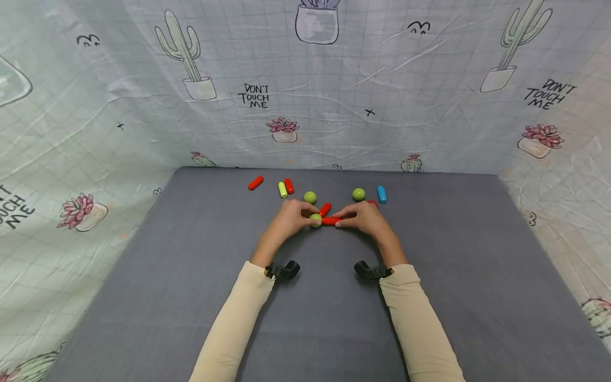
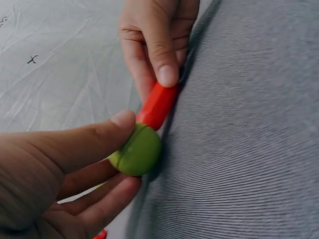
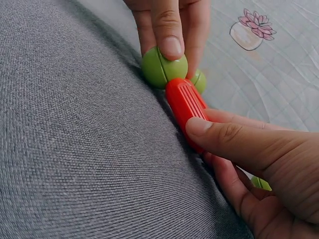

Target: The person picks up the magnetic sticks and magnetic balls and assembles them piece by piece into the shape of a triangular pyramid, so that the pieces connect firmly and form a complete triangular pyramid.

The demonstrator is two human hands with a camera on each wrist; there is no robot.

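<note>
Toward the far side of the bench (image 1: 315, 307), we hold a red rod (image 3: 186, 101) end-on against a green ball (image 2: 140, 153), probably to keep them aligned. Our left hand (image 1: 288, 216) has its grip rounded on the ball; our right hand (image 1: 365, 218) pinches the rod narrowly.

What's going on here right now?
A person's left hand pinches a green ball, while the right hand pinches a red stick whose end meets the ball. Whether the two are locked together can't be told. Around and beyond the hands on the gray table lie two other green balls, a blue stick, a yellow stick and more red pieces, one partly hidden by the right hand.
</note>
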